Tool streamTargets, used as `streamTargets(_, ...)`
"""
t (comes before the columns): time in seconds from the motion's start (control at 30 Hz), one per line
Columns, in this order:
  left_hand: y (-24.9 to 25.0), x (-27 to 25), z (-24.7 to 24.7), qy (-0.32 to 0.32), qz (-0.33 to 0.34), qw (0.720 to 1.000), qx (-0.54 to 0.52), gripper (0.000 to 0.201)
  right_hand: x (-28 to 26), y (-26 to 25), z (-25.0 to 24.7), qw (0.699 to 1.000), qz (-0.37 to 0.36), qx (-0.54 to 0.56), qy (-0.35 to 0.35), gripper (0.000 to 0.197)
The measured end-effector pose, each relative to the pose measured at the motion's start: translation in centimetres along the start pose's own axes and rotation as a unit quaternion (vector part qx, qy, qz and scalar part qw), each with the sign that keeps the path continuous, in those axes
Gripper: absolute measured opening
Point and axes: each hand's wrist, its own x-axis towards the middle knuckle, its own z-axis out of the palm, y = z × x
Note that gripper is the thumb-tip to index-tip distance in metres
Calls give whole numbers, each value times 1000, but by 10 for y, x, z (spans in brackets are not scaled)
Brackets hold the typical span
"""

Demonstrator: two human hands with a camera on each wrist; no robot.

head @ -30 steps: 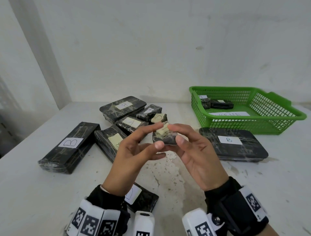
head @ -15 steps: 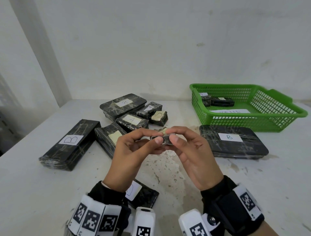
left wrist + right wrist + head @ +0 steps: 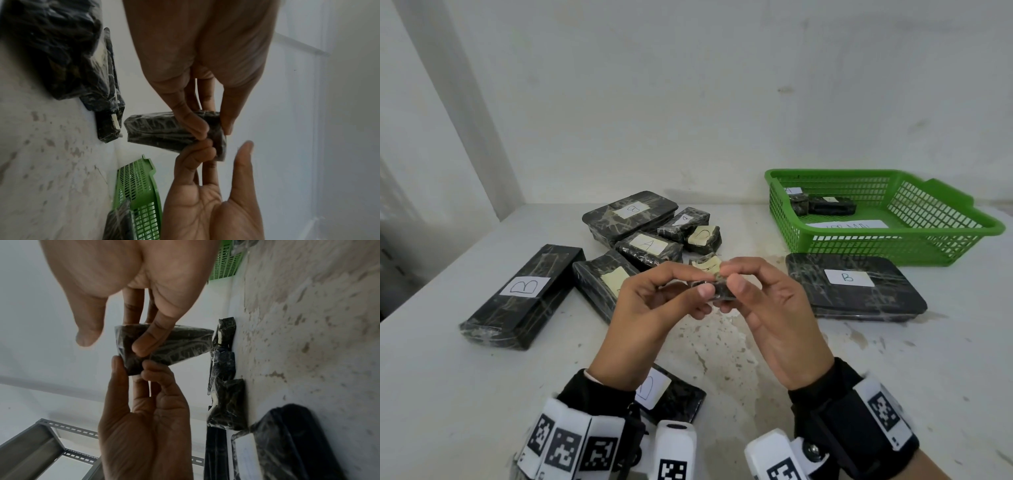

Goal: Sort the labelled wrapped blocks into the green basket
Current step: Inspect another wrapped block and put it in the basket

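Your left hand (image 3: 654, 308) and right hand (image 3: 767, 308) pinch 1 small wrapped block (image 3: 717, 291) between thumbs and fingertips, lifted off the table (image 3: 482, 394) in front of the green basket (image 3: 928, 246). The wrist views show each thumb pressed against the block's dark film, the other fingers curled behind it. A pale label (image 3: 707, 265) sits at its top edge; its letter cannot be read from here.

Nearest you, well short of the basket, a flat block (image 3: 671, 397) lies half hidden under your left wrist. Farther out, a slab marked B (image 3: 856, 287) rests just in front of the basket's mesh wall. Well to the basket's left, a long box marked B (image 3: 524, 294) and a cluster of smaller blocks (image 3: 650, 236) lie close together, some touching. Inside the basket, 2 small blocks (image 3: 822, 205) sit against its far wall.

The risk is likely slippage: the wrap is glossy, wrinkled plastic film, and a fingertip pinch on so small a rectangular piece could let it drop. The basket is rigid perforated plastic; the tabletop is stained and rough.
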Motion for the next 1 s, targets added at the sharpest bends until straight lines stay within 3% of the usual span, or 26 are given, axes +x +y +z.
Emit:
streamTargets(0.13, 4, 0, 4, 6, 2, 1000, 16, 48, 1, -2, -3, 1000, -12, -3, -11, 24)
streamTargets(0.2, 3, 1, 5, 45, -17, 999, 6, 67, 1, -3, -5, 1000, -8, 0, -15, 19)
streamTargets(0.27, 3, 3, 5, 94, -60, 993, -27, 74, 1, -4, -5, 1000, 8, 11, -28, 28)
streamTargets(0.4, 1, 6, 4, 82, -145, 982, -92, 63, -2, -5, 1, 995, 60, -40, -69, 51)
streamTargets(0.53, -3, 6, -1, 82, -115, 989, -38, 61, 0, -5, 0, 993, 76, -92, -20, 63)
streamTargets(0.67, -4, 5, -6, 65, -99, 993, 4, 63, 2, -8, -6, 981, 92, -164, 36, 47)
streamTargets(0.73, -5, 3, -4, 40, -90, 995, 32, 62, 3, -8, -7, 978, 81, -189, 43, 49)
streamTargets(1.0, 0, 2, 3, -16, -29, 993, 114, 52, 5, -4, -12, 986, 50, -150, 61, 38)
